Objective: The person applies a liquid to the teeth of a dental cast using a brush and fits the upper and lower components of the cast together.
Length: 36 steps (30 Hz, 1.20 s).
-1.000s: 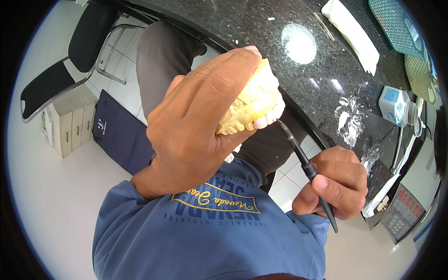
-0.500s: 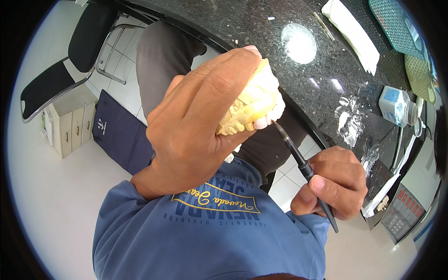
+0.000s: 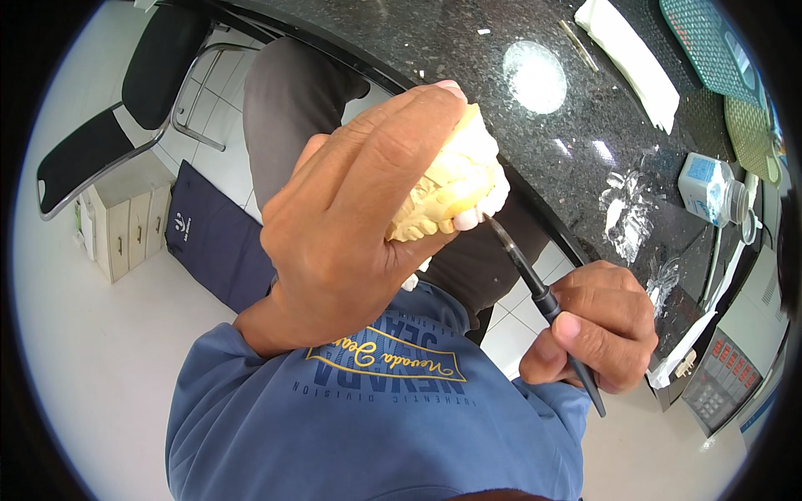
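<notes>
My left hand (image 3: 342, 200) is wrapped round a yellow plaster dental cast (image 3: 451, 185), held up over my lap. Along the cast's lower edge runs a row of teeth, and a few whitish teeth (image 3: 468, 220) stand out at its right end. In my right hand (image 3: 606, 321) is a fine brush (image 3: 528, 271) with a dark handle, pinched between thumb and fingers. Its pointed tip is at the whitish teeth; whether it touches them I cannot tell. The palm side of the left hand and part of the cast are hidden.
White powder (image 3: 626, 213) is scattered on the black speckled counter (image 3: 434, 37). Near it stand a jar (image 3: 704, 190) and a teal basket (image 3: 710, 50). A folded white paper (image 3: 632, 67) lies farther back. A keypad device (image 3: 725, 376) sits at right, a black chair (image 3: 163, 63) at left.
</notes>
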Each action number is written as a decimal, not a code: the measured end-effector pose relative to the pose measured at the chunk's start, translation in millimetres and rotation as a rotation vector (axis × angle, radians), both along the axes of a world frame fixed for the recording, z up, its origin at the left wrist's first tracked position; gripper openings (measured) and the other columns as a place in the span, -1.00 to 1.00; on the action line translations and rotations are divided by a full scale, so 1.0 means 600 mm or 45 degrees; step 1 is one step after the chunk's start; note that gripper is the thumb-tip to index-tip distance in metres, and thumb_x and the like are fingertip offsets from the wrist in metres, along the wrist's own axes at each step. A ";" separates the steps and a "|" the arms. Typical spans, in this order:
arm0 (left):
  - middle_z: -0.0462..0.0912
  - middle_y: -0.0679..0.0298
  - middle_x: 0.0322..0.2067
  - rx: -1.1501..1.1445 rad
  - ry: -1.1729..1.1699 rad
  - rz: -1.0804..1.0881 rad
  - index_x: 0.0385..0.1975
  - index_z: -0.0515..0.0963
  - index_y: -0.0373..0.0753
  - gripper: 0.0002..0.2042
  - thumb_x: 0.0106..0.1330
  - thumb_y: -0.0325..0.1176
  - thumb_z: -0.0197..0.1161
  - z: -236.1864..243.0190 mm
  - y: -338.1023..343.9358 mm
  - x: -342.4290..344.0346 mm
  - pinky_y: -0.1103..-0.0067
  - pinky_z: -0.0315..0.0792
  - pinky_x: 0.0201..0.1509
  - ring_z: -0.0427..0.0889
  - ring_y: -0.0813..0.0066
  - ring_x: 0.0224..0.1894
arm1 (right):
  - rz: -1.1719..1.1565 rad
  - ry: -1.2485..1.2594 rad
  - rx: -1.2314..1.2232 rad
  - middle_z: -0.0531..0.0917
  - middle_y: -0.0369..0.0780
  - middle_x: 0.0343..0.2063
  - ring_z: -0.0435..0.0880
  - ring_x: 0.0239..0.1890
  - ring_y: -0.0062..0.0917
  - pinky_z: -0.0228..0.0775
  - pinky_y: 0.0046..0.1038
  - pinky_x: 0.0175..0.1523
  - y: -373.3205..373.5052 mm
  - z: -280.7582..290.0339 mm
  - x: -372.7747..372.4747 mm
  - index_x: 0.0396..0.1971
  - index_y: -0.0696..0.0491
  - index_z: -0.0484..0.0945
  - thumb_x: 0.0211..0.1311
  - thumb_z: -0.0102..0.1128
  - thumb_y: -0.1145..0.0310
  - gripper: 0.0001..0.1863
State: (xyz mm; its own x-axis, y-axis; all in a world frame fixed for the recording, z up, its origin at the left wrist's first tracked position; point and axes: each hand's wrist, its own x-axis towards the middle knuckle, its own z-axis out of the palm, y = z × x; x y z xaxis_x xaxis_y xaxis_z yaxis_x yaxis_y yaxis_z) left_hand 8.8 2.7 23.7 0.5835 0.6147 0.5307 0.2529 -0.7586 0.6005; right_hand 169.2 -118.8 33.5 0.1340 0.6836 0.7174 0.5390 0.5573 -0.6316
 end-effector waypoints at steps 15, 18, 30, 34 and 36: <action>0.62 -0.08 -0.08 -0.007 -0.004 0.007 -0.02 0.45 -0.48 -0.60 0.15 -0.51 0.34 0.001 0.000 0.000 0.53 0.57 -0.02 0.67 0.25 -0.07 | -0.011 0.002 0.012 0.53 -0.22 -0.57 0.54 -0.65 -0.55 0.36 -0.63 -0.71 0.001 0.000 -0.001 -0.37 0.17 0.55 -0.11 0.47 0.43 -0.70; 0.62 -0.08 -0.08 -0.008 -0.001 0.023 -0.03 0.45 -0.47 -0.60 0.13 -0.52 0.35 0.002 -0.001 0.001 0.53 0.56 -0.01 0.67 0.24 -0.06 | -0.031 -0.018 0.006 0.53 -0.23 -0.58 0.54 -0.66 -0.55 0.35 -0.62 -0.71 0.001 0.000 -0.001 -0.37 0.17 0.55 -0.09 0.47 0.42 -0.71; 0.62 -0.08 -0.07 -0.044 -0.010 0.026 -0.03 0.45 -0.47 -0.57 0.07 -0.56 0.38 0.003 -0.002 0.001 0.54 0.56 -0.01 0.67 0.26 -0.06 | -0.034 -0.010 0.017 0.53 -0.23 -0.58 0.54 -0.66 -0.55 0.36 -0.62 -0.71 0.000 -0.001 -0.001 -0.38 0.17 0.54 -0.10 0.45 0.47 -0.72; 0.62 -0.08 -0.08 -0.049 -0.019 0.021 -0.03 0.45 -0.47 -0.56 0.06 -0.56 0.40 0.002 -0.002 0.002 0.54 0.56 -0.01 0.67 0.27 -0.07 | -0.012 -0.028 0.002 0.53 -0.22 -0.58 0.54 -0.66 -0.55 0.38 -0.62 -0.71 -0.002 0.001 0.003 -0.38 0.17 0.54 -0.16 0.48 0.47 -0.69; 0.63 -0.07 -0.08 -0.046 -0.022 0.026 -0.03 0.46 -0.47 -0.55 0.06 -0.55 0.41 0.001 -0.002 0.001 0.54 0.56 -0.01 0.67 0.27 -0.07 | 0.000 -0.023 -0.001 0.53 -0.22 -0.57 0.55 -0.65 -0.55 0.38 -0.62 -0.71 -0.002 0.000 0.003 -0.38 0.17 0.54 -0.15 0.48 0.46 -0.69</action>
State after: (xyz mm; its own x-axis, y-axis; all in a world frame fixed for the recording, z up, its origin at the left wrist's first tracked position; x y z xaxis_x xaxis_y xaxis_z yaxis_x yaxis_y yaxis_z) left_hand 9.7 1.8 24.1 0.5617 0.6452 0.5179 0.2571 -0.7311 0.6320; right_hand 171.1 -119.7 33.5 0.1211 0.6843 0.7191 0.5500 0.5568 -0.6225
